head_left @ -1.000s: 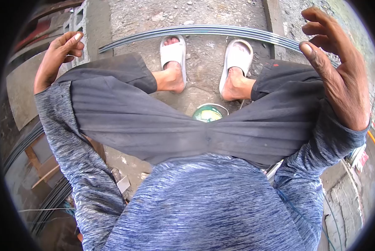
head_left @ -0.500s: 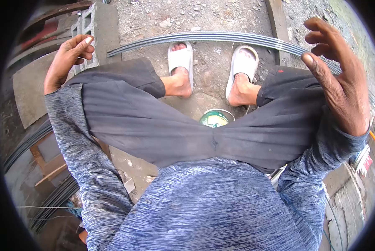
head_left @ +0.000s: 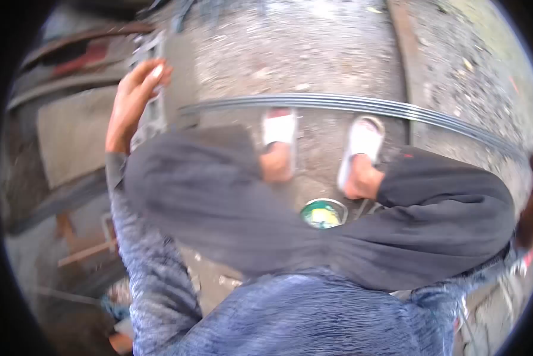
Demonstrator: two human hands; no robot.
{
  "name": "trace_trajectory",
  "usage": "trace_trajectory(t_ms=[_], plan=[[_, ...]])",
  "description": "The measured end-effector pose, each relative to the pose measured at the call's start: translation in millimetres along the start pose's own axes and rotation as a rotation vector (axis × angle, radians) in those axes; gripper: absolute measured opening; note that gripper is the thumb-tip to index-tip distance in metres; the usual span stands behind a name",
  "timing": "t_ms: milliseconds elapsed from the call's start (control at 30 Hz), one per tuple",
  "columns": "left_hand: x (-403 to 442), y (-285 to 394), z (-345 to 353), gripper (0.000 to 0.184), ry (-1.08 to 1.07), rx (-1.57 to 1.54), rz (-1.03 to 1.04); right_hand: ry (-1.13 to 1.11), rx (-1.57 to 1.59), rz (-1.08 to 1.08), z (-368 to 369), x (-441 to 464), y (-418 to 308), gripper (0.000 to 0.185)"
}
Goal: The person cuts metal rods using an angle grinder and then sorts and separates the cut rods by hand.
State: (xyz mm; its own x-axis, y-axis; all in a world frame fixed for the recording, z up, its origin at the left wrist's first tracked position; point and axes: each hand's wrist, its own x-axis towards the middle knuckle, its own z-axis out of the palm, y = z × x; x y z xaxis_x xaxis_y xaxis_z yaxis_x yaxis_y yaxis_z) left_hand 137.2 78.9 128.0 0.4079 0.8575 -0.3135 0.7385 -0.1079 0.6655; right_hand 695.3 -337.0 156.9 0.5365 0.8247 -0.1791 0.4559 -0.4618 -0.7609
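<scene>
A green pail (head_left: 322, 214) stands on the ground; a plank (head_left: 407, 56) crosses gravel (head_left: 302, 56); left is a board (head_left: 76, 139).

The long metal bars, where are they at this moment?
In the head view, the bars lie crosswise just beyond the white slippers, left end near the left hand.

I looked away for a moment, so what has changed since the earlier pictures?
The right hand has dropped from above the right knee to its outer side; its grip is unclear. The view has shifted too. The left hand is still raised, and bars and bucket seem unmoved.
</scene>
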Motion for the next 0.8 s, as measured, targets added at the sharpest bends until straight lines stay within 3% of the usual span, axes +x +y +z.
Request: trace_trajectory(t_ms=[167, 233, 267, 433, 533, 667, 800], plan=[[59, -93, 110, 0.038, -0.314, -0.004, 0.030, -0.125, -0.077, 0.241, 45, 63, 100, 0.054], [71, -105, 160, 0.038, -0.361, 0.070, 0.078, -0.205, -0.216, 0.266, 92, 87, 138, 0.032], [83, -108, 178, 0.039, -0.403, 0.140, 0.088, -0.220, -0.238, 0.303, 109, 99, 171, 0.031], [113, -137, 235, 0.040, -0.434, 0.448, 0.316, -0.206, -0.591, 0.199, 155, 126, 257, 0.038], [121, -119, 251, 0.036, -0.664, 0.341, 0.102, -0.272, -0.784, 0.306, 167, 140, 268, 0.040], [136, -145, 257, 0.030, -0.716, 0.139, -0.036, -0.522, -0.649, 0.492, 164, 162, 287, 0.051], [140, -146, 257, 0.021, -0.734, 0.008, -0.246, -0.578, -0.450, 0.543, 159, 171, 307, 0.052]])
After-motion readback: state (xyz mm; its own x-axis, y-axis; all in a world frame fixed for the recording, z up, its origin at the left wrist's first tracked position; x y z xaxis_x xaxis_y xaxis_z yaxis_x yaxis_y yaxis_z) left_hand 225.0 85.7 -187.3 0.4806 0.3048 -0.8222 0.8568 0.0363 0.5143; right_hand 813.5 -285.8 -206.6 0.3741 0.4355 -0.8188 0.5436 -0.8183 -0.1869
